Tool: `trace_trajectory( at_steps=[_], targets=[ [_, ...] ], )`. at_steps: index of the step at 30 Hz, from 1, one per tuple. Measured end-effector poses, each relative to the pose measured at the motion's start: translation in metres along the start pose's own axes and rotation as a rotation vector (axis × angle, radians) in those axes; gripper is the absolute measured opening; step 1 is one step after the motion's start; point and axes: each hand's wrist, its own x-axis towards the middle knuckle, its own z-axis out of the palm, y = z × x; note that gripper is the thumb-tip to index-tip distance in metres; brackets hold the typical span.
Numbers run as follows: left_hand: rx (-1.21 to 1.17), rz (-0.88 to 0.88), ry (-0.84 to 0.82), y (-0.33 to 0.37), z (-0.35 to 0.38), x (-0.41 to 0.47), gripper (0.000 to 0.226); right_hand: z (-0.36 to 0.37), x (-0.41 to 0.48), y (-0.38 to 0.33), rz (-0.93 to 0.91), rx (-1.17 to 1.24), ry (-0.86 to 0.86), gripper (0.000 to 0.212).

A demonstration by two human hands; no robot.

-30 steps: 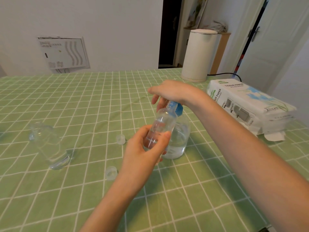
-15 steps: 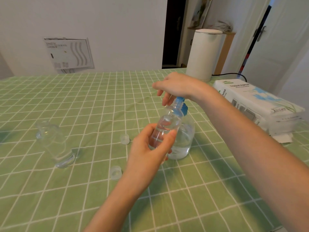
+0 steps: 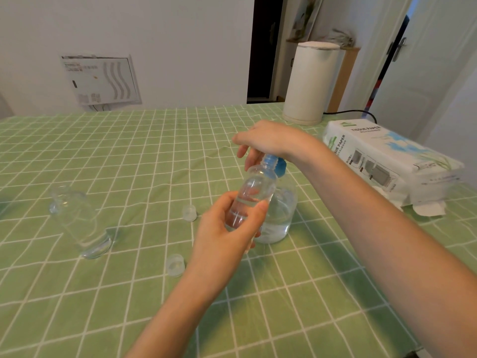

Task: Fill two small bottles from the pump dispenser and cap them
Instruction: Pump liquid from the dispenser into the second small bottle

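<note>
My left hand [image 3: 227, 228] grips a small clear bottle [image 3: 254, 191], tilted with its open neck up under the blue pump head [image 3: 276, 164]. A little clear liquid sits in the bottle. My right hand [image 3: 268, 140] rests palm-down on top of the blue pump head of the round clear dispenser [image 3: 281, 215], which stands on the green checked tablecloth [image 3: 129, 164]. A second small clear bottle [image 3: 80, 220] stands tilted at the left, uncapped. Two clear caps lie loose on the cloth: one cap [image 3: 189, 211] left of my left hand, another cap [image 3: 175, 264] nearer me.
A pack of tissue paper [image 3: 392, 161] lies at the right edge of the table. A white cylindrical appliance [image 3: 309, 83] with a black cord stands at the back right. A white panel [image 3: 100, 81] leans on the far wall.
The view has shifted slightly, so everything sits a little lower and to the right in frame. Both hands keep their hold on the bottle and pump head.
</note>
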Motion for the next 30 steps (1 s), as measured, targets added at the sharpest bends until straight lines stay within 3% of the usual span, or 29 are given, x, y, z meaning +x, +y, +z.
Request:
trace_trajectory(
  at_steps=[10, 30],
  targets=[
    [0.001, 0.032, -0.01, 0.003, 0.0, 0.002, 0.032, -0.014, -0.001, -0.007, -0.061, -0.028, 0.085, 0.036],
    [0.009, -0.001, -0.001, 0.001, 0.0, 0.0, 0.033, 0.0, 0.001, 0.001, -0.011, -0.003, 0.012, 0.033]
  ],
)
